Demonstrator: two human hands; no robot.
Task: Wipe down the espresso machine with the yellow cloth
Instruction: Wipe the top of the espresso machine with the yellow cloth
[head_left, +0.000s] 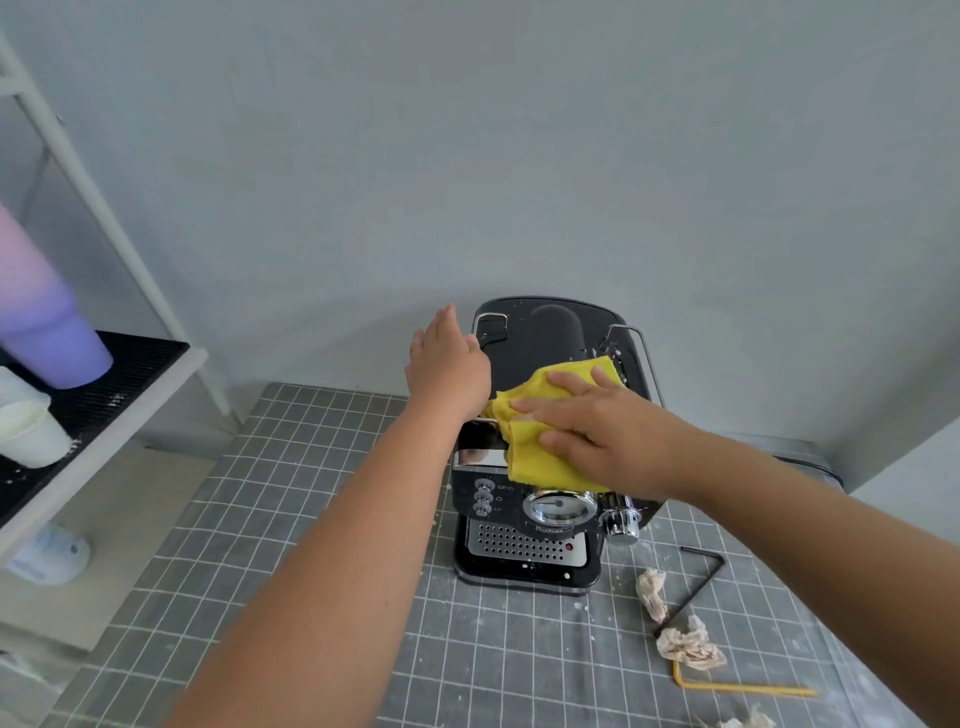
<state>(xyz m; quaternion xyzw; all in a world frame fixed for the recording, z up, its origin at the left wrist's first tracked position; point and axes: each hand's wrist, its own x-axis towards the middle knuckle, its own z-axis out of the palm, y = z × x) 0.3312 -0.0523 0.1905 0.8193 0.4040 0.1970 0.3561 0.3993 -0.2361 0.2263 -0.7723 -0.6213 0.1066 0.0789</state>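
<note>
Wiping the top of an espresso machine (530, 499).
Right hand (602, 436), fingers flat, presses the yellow cloth (540, 462) down; left hand (449, 364), fingers straight, rests on the machine's left side.

Cloth (540, 441) and right hand (602, 436) hide machine (524, 525) front top; left hand's (449, 366) fingertips out of sight; badge lettering illegible

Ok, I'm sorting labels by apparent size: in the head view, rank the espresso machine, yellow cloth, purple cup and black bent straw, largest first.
1. espresso machine
2. yellow cloth, partly hidden under the right hand
3. purple cup, cut off by the frame edge, so its rank against the cloth is unsure
4. black bent straw, long but thin
</note>
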